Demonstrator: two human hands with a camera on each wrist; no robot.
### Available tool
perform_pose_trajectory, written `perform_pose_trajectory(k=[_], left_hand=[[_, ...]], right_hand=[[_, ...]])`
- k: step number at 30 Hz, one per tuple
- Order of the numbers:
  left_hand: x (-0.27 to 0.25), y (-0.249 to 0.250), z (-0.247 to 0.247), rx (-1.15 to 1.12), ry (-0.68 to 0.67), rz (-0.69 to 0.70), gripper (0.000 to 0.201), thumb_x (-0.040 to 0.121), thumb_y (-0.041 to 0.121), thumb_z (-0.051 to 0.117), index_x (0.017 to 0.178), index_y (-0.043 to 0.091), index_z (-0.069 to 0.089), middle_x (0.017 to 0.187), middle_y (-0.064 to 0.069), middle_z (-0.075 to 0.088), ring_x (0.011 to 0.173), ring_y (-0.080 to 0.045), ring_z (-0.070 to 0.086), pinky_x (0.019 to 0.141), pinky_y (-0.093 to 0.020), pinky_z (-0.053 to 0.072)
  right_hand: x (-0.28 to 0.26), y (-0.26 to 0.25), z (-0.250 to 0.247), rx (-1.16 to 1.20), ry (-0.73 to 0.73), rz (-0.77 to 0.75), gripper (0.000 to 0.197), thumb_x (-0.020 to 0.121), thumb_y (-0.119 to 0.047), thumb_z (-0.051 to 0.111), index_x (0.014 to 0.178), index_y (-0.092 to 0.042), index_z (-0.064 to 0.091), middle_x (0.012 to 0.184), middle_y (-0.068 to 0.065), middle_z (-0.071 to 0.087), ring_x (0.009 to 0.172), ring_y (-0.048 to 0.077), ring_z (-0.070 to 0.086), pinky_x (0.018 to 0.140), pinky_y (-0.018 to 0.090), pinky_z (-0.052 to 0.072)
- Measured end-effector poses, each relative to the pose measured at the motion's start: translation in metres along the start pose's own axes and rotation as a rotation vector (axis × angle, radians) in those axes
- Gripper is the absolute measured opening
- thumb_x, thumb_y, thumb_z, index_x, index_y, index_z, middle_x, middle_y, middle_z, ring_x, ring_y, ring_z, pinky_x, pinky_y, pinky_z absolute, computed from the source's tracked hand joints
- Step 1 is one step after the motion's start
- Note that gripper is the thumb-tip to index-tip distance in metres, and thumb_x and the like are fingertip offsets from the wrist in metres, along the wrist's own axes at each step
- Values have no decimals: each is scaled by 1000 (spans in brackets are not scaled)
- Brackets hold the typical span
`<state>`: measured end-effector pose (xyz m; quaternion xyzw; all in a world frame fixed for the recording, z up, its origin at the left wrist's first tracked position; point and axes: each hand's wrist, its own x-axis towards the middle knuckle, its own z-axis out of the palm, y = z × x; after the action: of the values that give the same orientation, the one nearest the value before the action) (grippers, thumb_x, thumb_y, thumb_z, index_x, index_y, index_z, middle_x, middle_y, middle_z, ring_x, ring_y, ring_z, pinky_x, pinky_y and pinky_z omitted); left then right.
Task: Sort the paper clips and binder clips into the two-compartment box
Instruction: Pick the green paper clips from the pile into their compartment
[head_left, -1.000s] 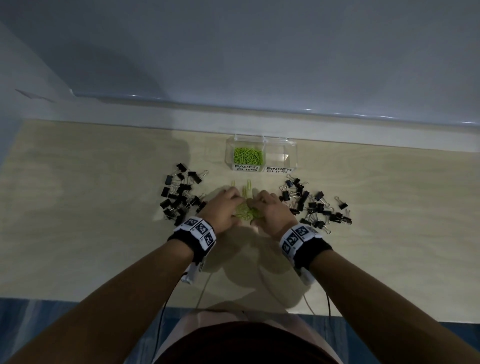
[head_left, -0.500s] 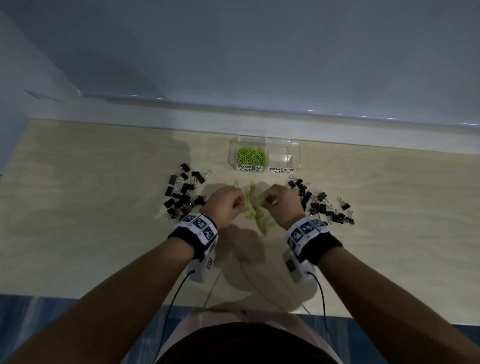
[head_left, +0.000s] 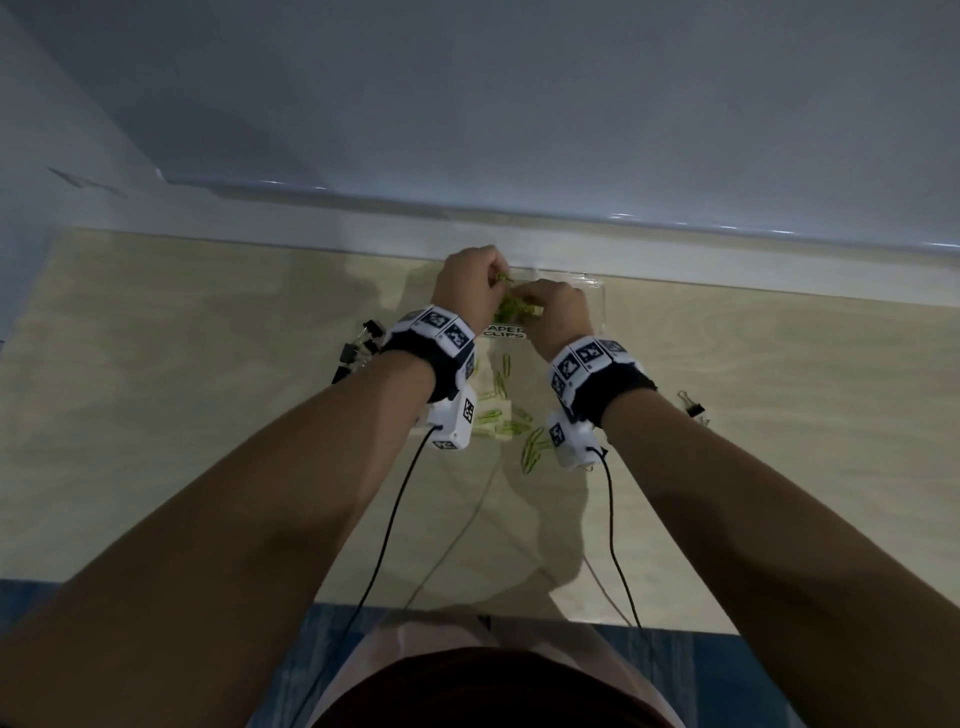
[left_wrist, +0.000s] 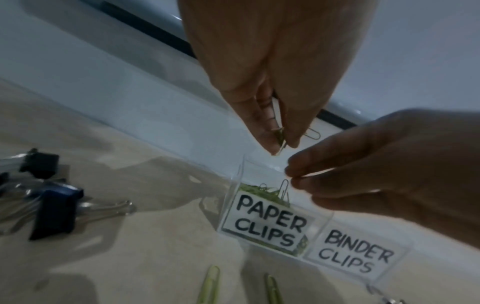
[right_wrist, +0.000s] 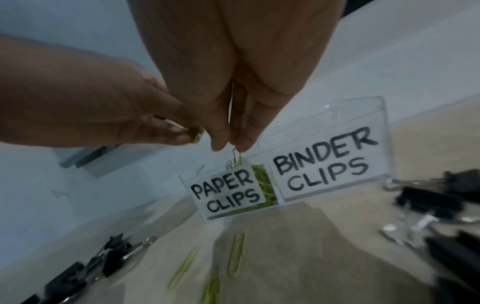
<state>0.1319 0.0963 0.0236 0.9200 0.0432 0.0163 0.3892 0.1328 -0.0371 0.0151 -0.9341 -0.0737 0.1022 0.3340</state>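
Note:
The clear two-compartment box (head_left: 595, 301) stands at the back of the table, labelled PAPER CLIPS (left_wrist: 270, 222) and BINDER CLIPS (right_wrist: 322, 164). Green paper clips (head_left: 511, 310) fill its left compartment; the right one looks empty. Both hands hover over the left compartment. My left hand (left_wrist: 280, 144) pinches a small bunch of green paper clips (right_wrist: 194, 134) between thumb and fingertips. My right hand (right_wrist: 228, 147) pinches a paper clip (right_wrist: 235, 157) that hangs just above the heap. Several loose paper clips (head_left: 531, 448) lie on the table under my wrists.
Black binder clips lie in a pile to the left (head_left: 363, 345) and another to the right (head_left: 693, 406), mostly hidden by my wrists in the head view. A white ledge (head_left: 467, 213) and the wall run right behind the box. Cables trail from both wristbands.
Both hands have lifted off the loose paper clip pile and moved forward to above the box's left compartment, each carrying clips. The pile on the table is thinner.

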Motion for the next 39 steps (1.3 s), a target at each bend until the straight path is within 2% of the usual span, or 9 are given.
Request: perform_pose_trajectory(k=[4, 7, 10, 13, 16, 20, 27, 33, 39], left_hand=[[-4, -11, 8, 121, -145, 70, 23, 81, 11, 66, 104, 11, 67, 105, -9, 65, 96, -23, 61, 83, -31, 49], [-22, -19, 6, 150, -114, 159, 21, 85, 9, 59, 105, 12, 66, 108, -7, 64, 95, -21, 60, 85, -30, 47], [-45, -33, 7, 206, -145, 191, 19, 89, 9, 51, 97, 10, 68, 101, -6, 66, 88, -22, 61, 81, -34, 51], [-65, -50, 15, 287, -273, 163, 28, 89, 8, 48, 112, 9, 65, 116, -8, 62, 108, -24, 55, 95, -34, 44], [-87, -62, 23, 335, -378, 113, 41, 91, 10, 48, 131, 6, 51, 140, -10, 45, 131, -25, 36, 113, -33, 29], [-116, -64, 32, 338, -432, 212, 41, 92, 18, 51, 132, 7, 50, 144, -9, 40, 134, -24, 31, 115, -33, 25], [-134, -50, 41, 344, -457, 94, 79, 76, 38, 72, 140, 11, 34, 142, -10, 31, 131, -27, 25, 111, -38, 29], [-135, -48, 50, 223, -427, -17, 46, 75, 22, 74, 115, 8, 56, 119, -10, 47, 114, -24, 43, 98, -31, 36], [-129, -45, 52, 190, -426, -25, 22, 79, 11, 70, 98, 4, 62, 103, -12, 57, 98, -28, 53, 81, -33, 41]], right_hand=[[-26, 23, 5, 73, 149, -177, 26, 75, 7, 53, 87, -6, 72, 91, 9, 71, 79, 23, 65, 76, 29, 54], [-47, 27, 10, -32, 39, -283, 27, 75, 9, 49, 84, -7, 69, 92, 9, 69, 81, 24, 64, 75, 37, 56], [-56, 21, 19, -221, -311, -296, 31, 80, -2, 51, 107, -11, 64, 125, 7, 57, 109, 25, 55, 88, 42, 51], [-64, 23, 25, -436, -436, -295, 48, 85, -13, 55, 132, -14, 47, 148, 3, 34, 126, 25, 43, 97, 46, 45], [-74, 36, 24, -559, -500, -309, 67, 79, -6, 61, 140, -17, 36, 153, 2, 23, 133, 24, 34, 104, 45, 38], [-97, 52, 17, -568, -503, -378, 65, 78, -6, 58, 139, -15, 37, 145, 7, 31, 130, 27, 34, 104, 46, 38], [-103, 67, 12, -582, -522, -355, 91, 70, -55, 67, 144, -24, 24, 139, 3, 25, 128, 23, 23, 105, 45, 32], [-98, 60, 20, -386, -461, -332, 69, 66, -21, 80, 129, -12, 51, 119, 12, 48, 108, 29, 43, 93, 41, 42], [-95, 58, 30, -266, -388, -320, 23, 70, 4, 66, 91, -3, 61, 96, 18, 55, 88, 36, 56, 75, 46, 51]])
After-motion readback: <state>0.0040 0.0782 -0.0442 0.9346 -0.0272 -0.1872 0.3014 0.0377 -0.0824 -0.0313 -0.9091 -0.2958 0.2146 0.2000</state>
